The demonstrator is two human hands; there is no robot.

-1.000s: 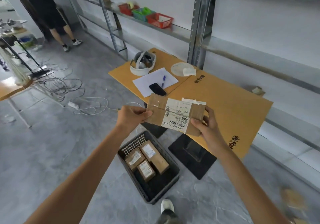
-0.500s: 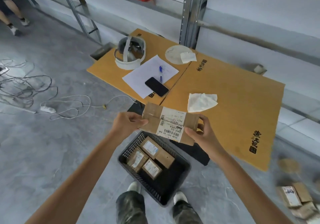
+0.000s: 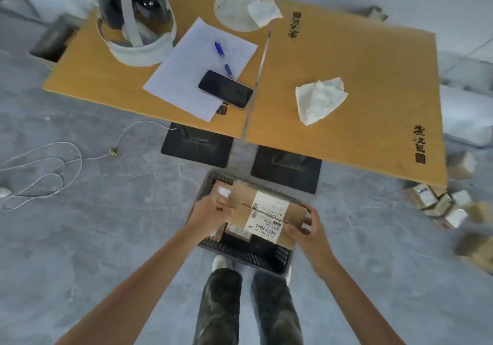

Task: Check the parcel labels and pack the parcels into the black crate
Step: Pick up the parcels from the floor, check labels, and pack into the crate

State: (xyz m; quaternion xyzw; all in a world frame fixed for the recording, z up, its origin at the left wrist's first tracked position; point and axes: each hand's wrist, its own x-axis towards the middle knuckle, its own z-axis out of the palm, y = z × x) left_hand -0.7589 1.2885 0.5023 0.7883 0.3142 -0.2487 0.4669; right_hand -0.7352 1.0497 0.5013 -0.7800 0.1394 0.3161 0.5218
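The orange wooden table [image 3: 360, 83] ahead carries a white headset [image 3: 136, 24], a white paper sheet [image 3: 186, 59], a black phone [image 3: 225, 89] and a crumpled white tissue [image 3: 318, 100]; small cardboard parcels [image 3: 437, 203] lie heaped on the grey floor [image 3: 106, 238] to your right. Your left hand [image 3: 210, 212] and right hand [image 3: 306, 231] each grip one end of the brown labelled cardboard parcel [image 3: 266, 214], held over the black plastic crate [image 3: 248, 254] standing on that floor at your feet

Left grip [image 3: 210, 211], right grip [image 3: 306, 231] hold parcel [image 3: 244, 196] over crate [image 3: 253, 256].
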